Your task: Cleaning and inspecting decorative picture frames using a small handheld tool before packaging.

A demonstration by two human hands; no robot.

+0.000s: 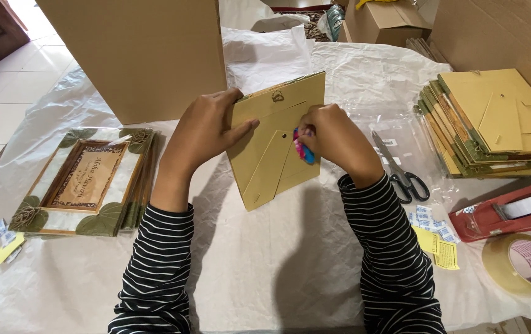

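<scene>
A picture frame (pixel 265 133) stands tilted on the table with its tan cardboard back and fold-out stand facing me. My left hand (pixel 207 133) grips its left edge, thumb pressed on the back. Curled against the stand's right side, my right hand (pixel 336 139) pinches a small pink and blue item (pixel 302 148). Both arms wear black and white striped sleeves.
A stack of leaf-decorated frames (pixel 86 179) lies at the left, another stack of face-down frames (pixel 494 124) at the right. Scissors (pixel 401 170), a red tape dispenser (pixel 513 213), a tape roll (pixel 525 263), small sachets (pixel 429 219) and yellow slips (pixel 435 247) lie right. A large cardboard box (pixel 148 55) stands behind.
</scene>
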